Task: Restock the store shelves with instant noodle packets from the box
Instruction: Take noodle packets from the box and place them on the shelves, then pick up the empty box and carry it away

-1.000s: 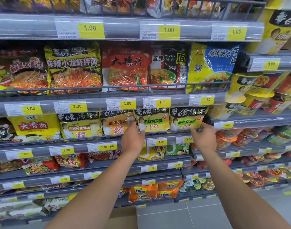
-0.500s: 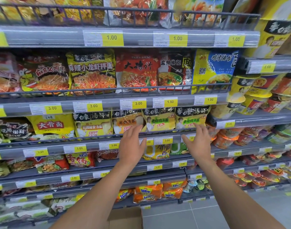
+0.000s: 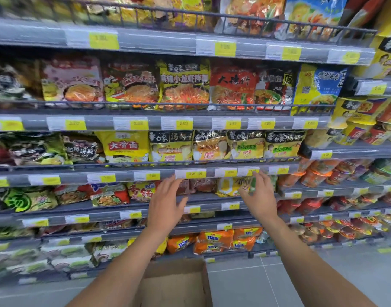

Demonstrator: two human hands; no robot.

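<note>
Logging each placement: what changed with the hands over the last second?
Both hands came off the yellow-and-black noodle packets on the grey railed shelf and drew back and down; the left hand and right hand are now open, holding nothing, before the shelf below. The packets stayed in their row, the brown cardboard box on the floor.

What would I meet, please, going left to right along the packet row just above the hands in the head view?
Green-black packet → black packet → red-banded yellow packet → yellow black-topped packet → orange black-topped packet → green-banded packet → its twin.
</note>
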